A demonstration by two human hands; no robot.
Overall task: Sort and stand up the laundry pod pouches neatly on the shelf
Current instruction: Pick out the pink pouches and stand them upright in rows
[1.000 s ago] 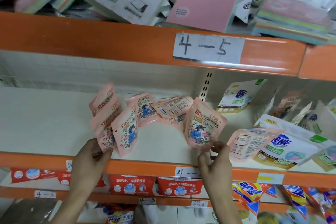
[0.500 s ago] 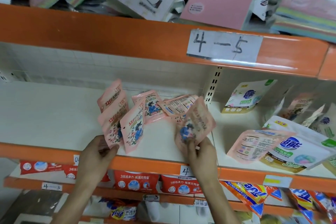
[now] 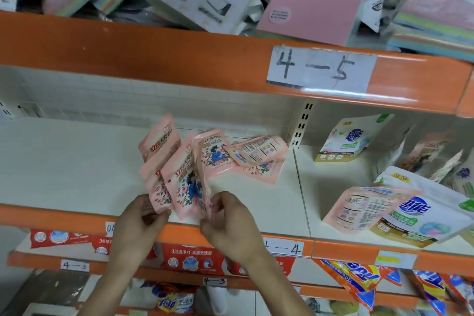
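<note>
Several pink flowered laundry pod pouches [image 3: 177,174] stand fanned upright near the front of the cream shelf [image 3: 71,169]. My left hand [image 3: 139,223] grips their bottom edges from the left. My right hand [image 3: 227,218] pinches the bottom of the rightmost pouch in that bunch, pressed against the others. Behind them two more pink pouches [image 3: 256,156] lie flat. A pink pouch [image 3: 364,209] lies label-down on the right bay, leaning on a white pouch [image 3: 425,210].
A white pouch [image 3: 351,138] stands at the back right, with more pouches [image 3: 436,156] jumbled beside it. The orange beam [image 3: 179,56] overhead carries sticky-note packs [image 3: 313,5]. Red packs [image 3: 189,259] and orange bags [image 3: 359,282] fill lower shelves.
My right hand has carried its pink pouch leftward and joined it to the bunch in my left hand. The view has shifted slightly left.
</note>
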